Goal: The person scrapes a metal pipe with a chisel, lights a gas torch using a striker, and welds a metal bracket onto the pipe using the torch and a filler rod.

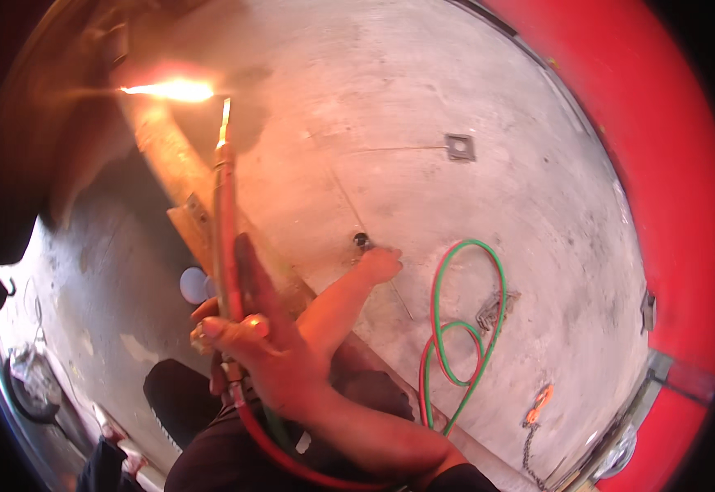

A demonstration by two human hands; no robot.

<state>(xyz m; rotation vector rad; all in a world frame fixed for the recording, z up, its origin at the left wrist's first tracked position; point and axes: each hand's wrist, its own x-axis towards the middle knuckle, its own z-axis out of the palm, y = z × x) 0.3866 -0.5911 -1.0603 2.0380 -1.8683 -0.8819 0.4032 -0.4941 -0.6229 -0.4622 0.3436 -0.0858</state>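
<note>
My right hand (280,361) is wrapped round a gas cutting torch (225,205), with its fingers closed near the valves. The torch points up and away, and a bright flame (173,88) burns to the left of its tip. Behind the right forearm, my left arm crosses to the right. My left hand (380,264) is closed on a small dark round-ended striker (362,240), held above the floor away from the flame; most of it is hidden by the fingers. A long bar (165,152) runs below the torch, lit orange at its far end.
Red and green hoses (501,328) loop on the concrete floor (538,230) at right. A square plate with a hole (459,147) lies farther off. Nearer are an orange hook (540,403) and its chain. A red panel (644,123) borders the right side. White round things (196,284) sit beside the bar.
</note>
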